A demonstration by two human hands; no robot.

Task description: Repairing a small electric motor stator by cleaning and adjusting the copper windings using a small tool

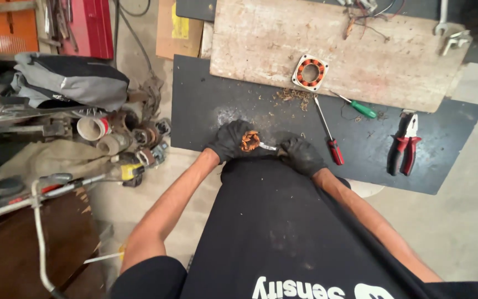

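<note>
While the left hand (231, 139), gloved in black, closes around a small orange-brown coil bundle (249, 140) at the near edge of the dark mat (206, 94), the right hand (302, 155), also gloved, grips a thin metal tool (268, 147) whose tip meets the bundle. The tool may be a pick or a blade; too small to tell. Judgement: the work goes best if the left hand keeps the bundle braced low against the mat, and the right works the tip in short strokes directed away from the holding fingers, so a slip does not run into the glove. Left of the mat: a grey bag (67, 80), short pipe offcuts (103, 135) and mixed scrap on the floor. On the mat, copper shavings (294, 97) lie scattered just beyond the hands. Further back a worn wooden board (360, 61) carries a square stator with orange windings (310, 72). To the right lie a red-handled screwdriver (330, 138), a green-handled screwdriver (355, 105), then red-handled pliers (405, 144), all well apart from the hands. Concrete floor (460, 221) surrounds the mat.
</note>
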